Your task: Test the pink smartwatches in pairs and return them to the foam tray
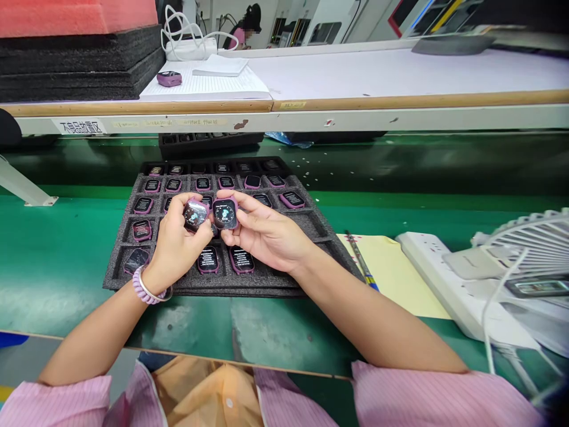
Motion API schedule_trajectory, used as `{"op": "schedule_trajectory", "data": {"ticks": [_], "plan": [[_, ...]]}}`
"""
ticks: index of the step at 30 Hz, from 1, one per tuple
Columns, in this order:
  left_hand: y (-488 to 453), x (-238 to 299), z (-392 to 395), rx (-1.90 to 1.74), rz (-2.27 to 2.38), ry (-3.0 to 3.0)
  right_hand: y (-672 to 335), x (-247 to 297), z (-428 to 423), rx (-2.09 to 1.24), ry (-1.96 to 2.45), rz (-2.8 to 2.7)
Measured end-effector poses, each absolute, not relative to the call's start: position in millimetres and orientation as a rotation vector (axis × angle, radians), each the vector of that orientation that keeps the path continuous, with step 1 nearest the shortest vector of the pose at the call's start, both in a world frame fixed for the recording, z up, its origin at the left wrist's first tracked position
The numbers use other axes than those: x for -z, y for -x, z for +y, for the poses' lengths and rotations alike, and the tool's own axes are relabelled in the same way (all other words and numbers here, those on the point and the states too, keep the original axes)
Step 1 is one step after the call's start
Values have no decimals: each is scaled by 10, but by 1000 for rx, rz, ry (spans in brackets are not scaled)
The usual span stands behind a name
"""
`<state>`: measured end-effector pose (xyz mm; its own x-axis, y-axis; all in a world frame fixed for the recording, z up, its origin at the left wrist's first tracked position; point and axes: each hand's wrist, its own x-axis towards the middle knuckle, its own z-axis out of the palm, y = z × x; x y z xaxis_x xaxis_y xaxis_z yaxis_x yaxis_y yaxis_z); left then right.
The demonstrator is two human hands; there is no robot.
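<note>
In the head view, dead centre, two purple-cased watches sit side by side! The left hand (180,236) has the first watch (195,214) pinched between thumb and curled fingers, its screen tilted and catching glare. Just to its right, the right hand (271,234) grips the second watch (225,214) by its edges, a round graphic lit on the dark screen. The two are very close; whether their cases touch, I can't tell.

Right beneath them, mid-frame, lies the grey foam tray (310,224), with rows of seated watches (242,260), many showing lines of text. On the left wrist, a coiled lilac band (143,290).

Over to the right of the frame: yellow paper (400,273) with a pen (361,261) along its edge, then a white power strip (438,270) and a fan (533,237). Upper left, another purple watch (169,78) rests on lined paper (208,89) beside stacked black foam (80,65).
</note>
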<state>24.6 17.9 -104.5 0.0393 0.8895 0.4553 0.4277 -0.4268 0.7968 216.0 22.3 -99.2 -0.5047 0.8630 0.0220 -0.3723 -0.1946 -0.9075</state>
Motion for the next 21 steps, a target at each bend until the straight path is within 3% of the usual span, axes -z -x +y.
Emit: {"op": "schedule_trajectory", "data": {"ticks": [21], "plan": [[-254,1046,174,-1459,1321,-1826,-2162,1021,216,-1829,555,-1145]]}}
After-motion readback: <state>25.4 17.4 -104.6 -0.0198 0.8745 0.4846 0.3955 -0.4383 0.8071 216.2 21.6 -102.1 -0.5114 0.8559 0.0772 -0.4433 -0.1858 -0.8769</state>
